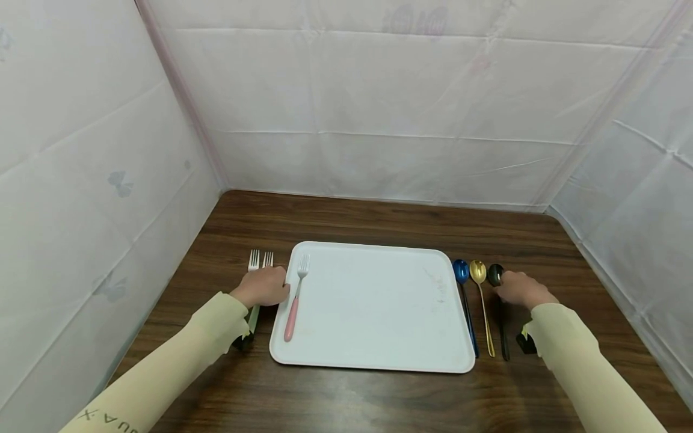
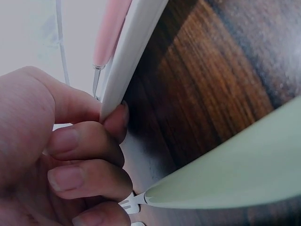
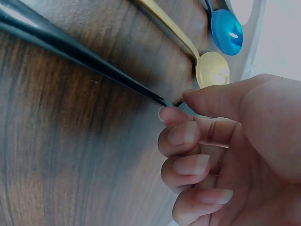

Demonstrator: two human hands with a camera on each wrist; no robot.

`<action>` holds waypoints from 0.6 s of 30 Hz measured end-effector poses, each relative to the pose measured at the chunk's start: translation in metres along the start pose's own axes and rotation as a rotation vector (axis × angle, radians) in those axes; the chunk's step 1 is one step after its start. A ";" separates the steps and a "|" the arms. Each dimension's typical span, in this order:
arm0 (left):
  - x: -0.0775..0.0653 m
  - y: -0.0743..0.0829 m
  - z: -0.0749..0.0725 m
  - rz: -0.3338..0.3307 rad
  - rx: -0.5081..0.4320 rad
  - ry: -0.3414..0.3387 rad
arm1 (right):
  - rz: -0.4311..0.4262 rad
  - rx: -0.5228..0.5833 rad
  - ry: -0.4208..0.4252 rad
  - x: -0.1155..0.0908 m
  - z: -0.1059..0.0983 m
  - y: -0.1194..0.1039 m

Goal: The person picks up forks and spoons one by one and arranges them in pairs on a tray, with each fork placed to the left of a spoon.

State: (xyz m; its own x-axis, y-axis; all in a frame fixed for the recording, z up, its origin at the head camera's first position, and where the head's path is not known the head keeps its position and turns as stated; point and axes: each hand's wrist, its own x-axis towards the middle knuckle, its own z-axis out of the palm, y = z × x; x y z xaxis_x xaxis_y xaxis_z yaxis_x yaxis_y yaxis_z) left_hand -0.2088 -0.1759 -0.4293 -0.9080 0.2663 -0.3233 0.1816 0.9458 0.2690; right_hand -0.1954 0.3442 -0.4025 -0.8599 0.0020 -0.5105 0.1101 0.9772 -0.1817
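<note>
My left hand [image 1: 265, 287] pinches the left rim of a white tray [image 1: 373, 307] between thumb and index finger, the other fingers curled beneath. Inside the tray, close to that rim, lies a fork with a pink handle [image 1: 291, 320]. Two more forks lie partly hidden under the left hand: one fork [image 1: 254, 260] at the far left, another fork [image 1: 267, 258] beside it. A pale green fork handle [image 2: 235, 165] shows large in the left wrist view. On the right, my right hand [image 1: 521, 290] pinches a black spoon [image 3: 94, 61] at its neck, near the bowl.
Between the tray and the black spoon lie a gold spoon [image 1: 478, 272] and a blue spoon [image 1: 461, 270], the blue one right at the tray's right edge. All rest on a dark wooden table [image 1: 346, 397]. White sheeting [image 1: 379, 120] hangs behind and at both sides.
</note>
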 end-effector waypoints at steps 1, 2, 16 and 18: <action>0.000 0.000 0.000 0.002 -0.002 0.001 | 0.007 0.002 -0.004 0.000 0.001 0.000; 0.000 0.000 0.000 0.003 -0.003 0.001 | 0.014 0.002 -0.011 0.000 0.001 0.000; -0.001 0.001 0.001 0.001 -0.005 -0.004 | 0.012 0.005 -0.011 0.004 0.010 0.004; -0.001 0.001 0.000 0.002 -0.001 -0.001 | -0.002 0.011 -0.003 0.005 0.012 0.005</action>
State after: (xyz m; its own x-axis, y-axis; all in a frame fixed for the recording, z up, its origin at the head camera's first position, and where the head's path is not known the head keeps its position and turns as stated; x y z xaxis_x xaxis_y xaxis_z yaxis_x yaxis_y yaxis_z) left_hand -0.2073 -0.1754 -0.4289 -0.9072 0.2683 -0.3242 0.1828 0.9451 0.2708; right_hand -0.1931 0.3462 -0.4156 -0.8584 -0.0009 -0.5129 0.1136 0.9748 -0.1918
